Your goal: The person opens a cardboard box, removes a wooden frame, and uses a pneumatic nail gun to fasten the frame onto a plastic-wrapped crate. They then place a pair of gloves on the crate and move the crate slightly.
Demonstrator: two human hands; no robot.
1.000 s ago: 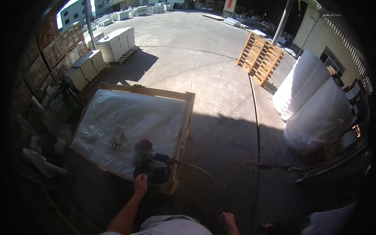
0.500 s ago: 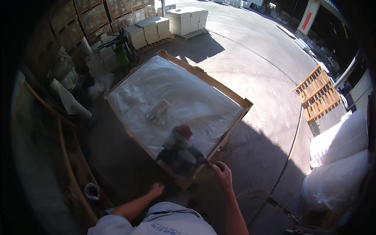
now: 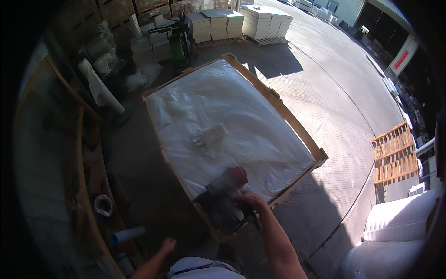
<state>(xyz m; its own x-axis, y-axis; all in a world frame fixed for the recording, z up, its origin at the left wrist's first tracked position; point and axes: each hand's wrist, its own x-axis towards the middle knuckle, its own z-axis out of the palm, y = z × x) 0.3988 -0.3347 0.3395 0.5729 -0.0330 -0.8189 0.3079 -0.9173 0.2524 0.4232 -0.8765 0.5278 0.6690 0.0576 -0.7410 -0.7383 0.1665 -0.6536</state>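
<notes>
Right hand (image 3: 251, 201) curled around the red-capped tool (image 3: 220, 200) atop the crate's (image 3: 253, 77) near end; left hand (image 3: 168, 245) a loose fist, seemingly empty, apart from the crate — full wrap, straight wrist should best steady the load.

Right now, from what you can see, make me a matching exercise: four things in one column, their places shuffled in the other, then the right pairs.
Things:
1. Right hand
2. White gloves
3. Slatted wooden pallet
4. Left hand

Places:
A. At the far right of the yard view
B. Near the picture's lower edge
C. On the red-and-black power tool
D. On the plastic sheeting

Pairs: 1-C, 2-D, 3-A, 4-B
</notes>
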